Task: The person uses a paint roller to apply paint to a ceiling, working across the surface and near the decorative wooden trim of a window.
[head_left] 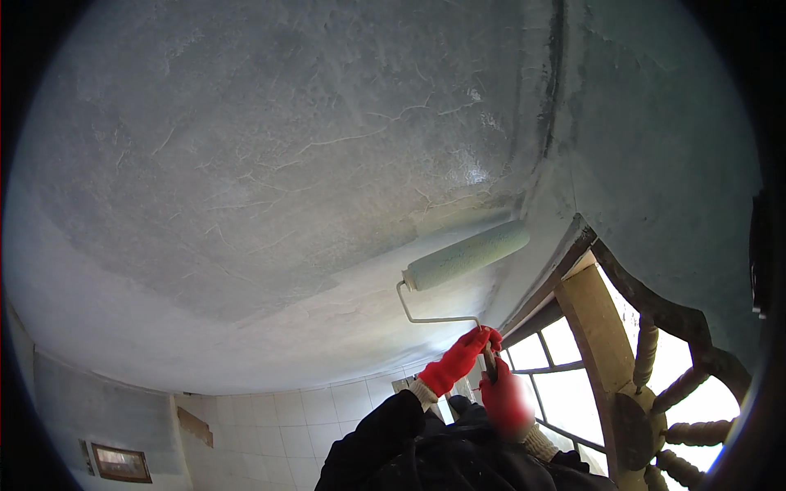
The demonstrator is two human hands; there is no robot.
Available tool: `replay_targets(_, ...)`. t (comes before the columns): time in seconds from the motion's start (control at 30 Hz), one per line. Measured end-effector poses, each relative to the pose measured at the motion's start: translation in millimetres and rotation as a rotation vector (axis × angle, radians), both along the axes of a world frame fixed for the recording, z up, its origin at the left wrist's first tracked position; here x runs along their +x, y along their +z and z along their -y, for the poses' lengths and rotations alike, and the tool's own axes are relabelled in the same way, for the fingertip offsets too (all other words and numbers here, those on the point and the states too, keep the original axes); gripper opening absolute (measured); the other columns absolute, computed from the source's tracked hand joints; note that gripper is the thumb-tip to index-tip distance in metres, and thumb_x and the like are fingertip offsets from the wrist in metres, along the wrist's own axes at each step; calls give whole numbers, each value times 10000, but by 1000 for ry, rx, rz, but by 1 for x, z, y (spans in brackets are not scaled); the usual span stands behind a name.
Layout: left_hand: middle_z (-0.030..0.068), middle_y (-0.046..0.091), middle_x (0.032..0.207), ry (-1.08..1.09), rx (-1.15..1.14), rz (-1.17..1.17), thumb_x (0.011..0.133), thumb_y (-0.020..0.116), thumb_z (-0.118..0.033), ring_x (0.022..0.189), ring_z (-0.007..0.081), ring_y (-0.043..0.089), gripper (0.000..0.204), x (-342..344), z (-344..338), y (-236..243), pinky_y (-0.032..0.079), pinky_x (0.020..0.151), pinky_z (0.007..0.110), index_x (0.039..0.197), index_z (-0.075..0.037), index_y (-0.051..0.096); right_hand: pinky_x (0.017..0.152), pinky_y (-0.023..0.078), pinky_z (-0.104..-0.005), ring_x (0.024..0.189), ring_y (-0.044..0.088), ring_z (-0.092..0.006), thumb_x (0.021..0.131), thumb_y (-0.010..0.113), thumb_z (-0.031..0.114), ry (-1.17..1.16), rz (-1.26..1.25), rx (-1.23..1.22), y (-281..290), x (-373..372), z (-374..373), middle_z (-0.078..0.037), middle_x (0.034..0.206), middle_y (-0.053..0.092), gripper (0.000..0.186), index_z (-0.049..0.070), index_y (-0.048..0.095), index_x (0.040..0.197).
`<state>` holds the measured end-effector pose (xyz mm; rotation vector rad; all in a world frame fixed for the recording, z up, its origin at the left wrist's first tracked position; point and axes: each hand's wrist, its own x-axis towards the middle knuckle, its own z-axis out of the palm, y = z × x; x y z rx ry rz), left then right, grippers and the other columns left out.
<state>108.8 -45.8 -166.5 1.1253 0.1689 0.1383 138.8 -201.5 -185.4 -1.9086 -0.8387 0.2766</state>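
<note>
A paint roller [467,254] with a pale green sleeve is raised at the grey, cracked ceiling [270,139], close to a band of smoother, lighter surface; whether it touches is hard to tell. Its bent metal frame runs down to a handle. My left hand [454,360], in a red glove, is closed round the upper handle. My right hand [506,399], also red-gloved and partly blurred, grips the handle lower down. My dark sleeves show at the lower edge.
To the right are bright windows [557,393] and a wooden frame with turned spindles [684,434] below a grey wall [679,204]. A white tiled wall [295,425] stands behind my hands, with a small framed opening [121,462] at the lower left.
</note>
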Motion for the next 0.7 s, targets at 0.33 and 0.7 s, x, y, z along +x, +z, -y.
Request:
replay_targets(0.33, 42, 553, 943, 83, 14, 3, 987, 353, -282, 929, 117, 511, 344, 4, -8, 21, 425, 854, 282, 1165, -39, 519, 621, 489, -396, 760, 625, -340, 775, 605, 56, -16, -77, 61, 0, 6, -19, -188, 854, 611, 395, 4, 476, 1145)
replay_targets(0.7, 72, 572, 1043, 90, 2, -93, 987, 348, -291, 1002, 148, 529, 376, -17, 5, -29, 431, 892, 308, 1256, -53, 459, 629, 480, -422, 772, 614, -368, 793, 588, 102, -64, -109, -52, -19, -16, -6, -197, 857, 608, 364, 53, 487, 1139)
